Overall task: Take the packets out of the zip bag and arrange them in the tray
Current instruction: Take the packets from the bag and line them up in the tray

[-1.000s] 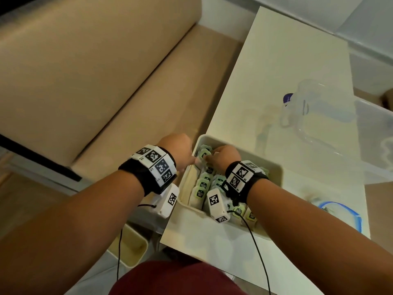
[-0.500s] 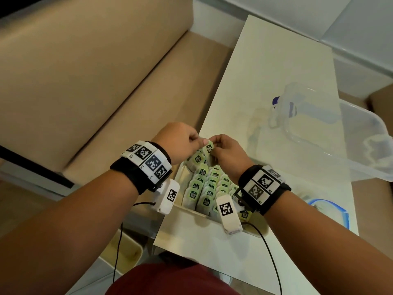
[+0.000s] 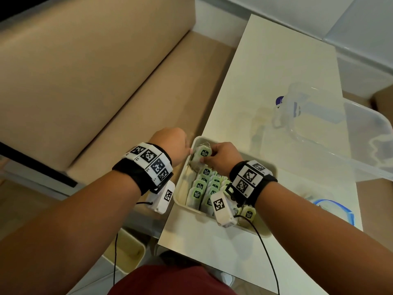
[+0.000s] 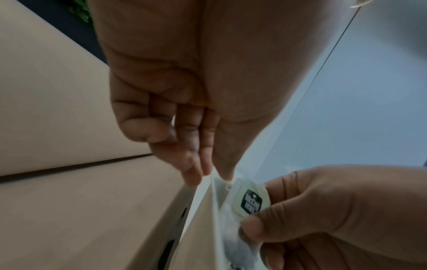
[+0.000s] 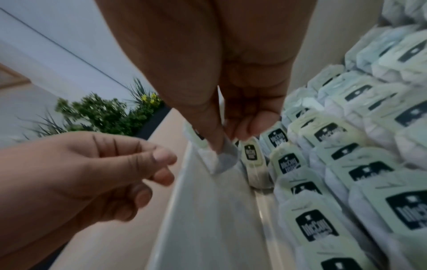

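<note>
A long beige upholstered bench (image 3: 89,86) fills the left of the head view, and beside it stands a pale cream rectangular table (image 3: 276,86). On the table's far right side lies a large clear plastic storage box (image 3: 350,133), tipped on its side. Near the table's right edge, by the right forearm, lies a clear zip bag with a blue seal strip (image 3: 333,207), mostly hidden. At the table's near left corner sits a shallow white rectangular plastic tray (image 3: 180,194), filled with rows of pale green tea packets with dark labels (image 3: 202,188) that overlap one another. The right hand (image 3: 221,155) hovers over the tray's far left corner, its thumb and fingers pinching one more pale green packet (image 3: 203,153) held upright above the rows. The left hand (image 3: 172,143) is just beside the tray's left wall, its fingertips (image 4: 196,175) drawn together close to the held packet; whether they pinch its string cannot be told.
</note>
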`<state>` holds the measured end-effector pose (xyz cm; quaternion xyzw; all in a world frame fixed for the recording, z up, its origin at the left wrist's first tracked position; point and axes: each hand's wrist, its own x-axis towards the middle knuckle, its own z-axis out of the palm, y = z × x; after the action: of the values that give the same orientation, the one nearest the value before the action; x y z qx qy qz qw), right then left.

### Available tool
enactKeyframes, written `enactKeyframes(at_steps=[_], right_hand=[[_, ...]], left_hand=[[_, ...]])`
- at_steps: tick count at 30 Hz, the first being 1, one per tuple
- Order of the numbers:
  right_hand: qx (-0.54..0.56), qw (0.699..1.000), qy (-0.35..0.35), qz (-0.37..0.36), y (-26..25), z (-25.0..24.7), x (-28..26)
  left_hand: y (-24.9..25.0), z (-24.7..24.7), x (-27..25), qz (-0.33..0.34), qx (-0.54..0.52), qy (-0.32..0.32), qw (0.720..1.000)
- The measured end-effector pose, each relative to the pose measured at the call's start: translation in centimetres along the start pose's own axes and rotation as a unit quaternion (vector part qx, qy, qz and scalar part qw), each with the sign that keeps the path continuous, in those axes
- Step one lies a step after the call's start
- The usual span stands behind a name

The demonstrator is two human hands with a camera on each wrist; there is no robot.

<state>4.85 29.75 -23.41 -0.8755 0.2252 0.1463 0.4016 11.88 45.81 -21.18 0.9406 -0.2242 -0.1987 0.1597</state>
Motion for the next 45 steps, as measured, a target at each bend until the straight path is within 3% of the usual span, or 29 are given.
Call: enactKeyframes(at_steps=[5, 9, 11, 15, 20, 24, 35, 40, 45], right_hand=[[-0.096, 0.984, -0.123, 0.080, -0.8, 1.4, 2.2], [-0.225, 0.958, -0.149, 0.100, -1.1, 2.3, 3.2], [-0.263, 0.951, -0.134, 0.096, -0.7, 2.6, 3.8], [-0.196, 0.971, -0.094, 0.095, -0.2, 2.1, 4.7], [-0.292, 0.950, -0.053, 0.094, 0.6, 1.6, 4.4], [-0.273, 0.958, -0.023, 0.087, 1.3, 1.7, 4.4], [-0.308, 0.951, -0.015, 0.026, 0.3, 1.9, 4.0], [-0.219, 0.976, 0.005, 0.020, 0.7, -1.2, 1.6], [-0.016, 0.997, 0.059, -0.053, 3.9, -9.4, -4.1]], left_hand=[[-0.7, 0.7, 0.1, -0.023, -0.012, -0.064, 0.998], [-0.5, 0.5, 0.3, -0.016, -0.024, -0.064, 0.998], [-0.3, 0.6, 0.5, -0.015, -0.021, -0.069, 0.997], [-0.2, 1.0, 0.9, -0.017, -0.010, -0.067, 0.998], [-0.3, 1.0, 0.9, -0.004, 0.003, -0.070, 0.998], [-0.2, 1.0, 1.0, -0.004, 0.008, -0.073, 0.997], [0.5, 0.9, 1.0, -0.031, 0.032, -0.078, 0.996], [1.7, 0.3, 0.5, -0.039, 0.115, -0.075, 0.990], [7.0, -1.0, -1.1, -0.026, 0.147, 0.023, 0.989]])
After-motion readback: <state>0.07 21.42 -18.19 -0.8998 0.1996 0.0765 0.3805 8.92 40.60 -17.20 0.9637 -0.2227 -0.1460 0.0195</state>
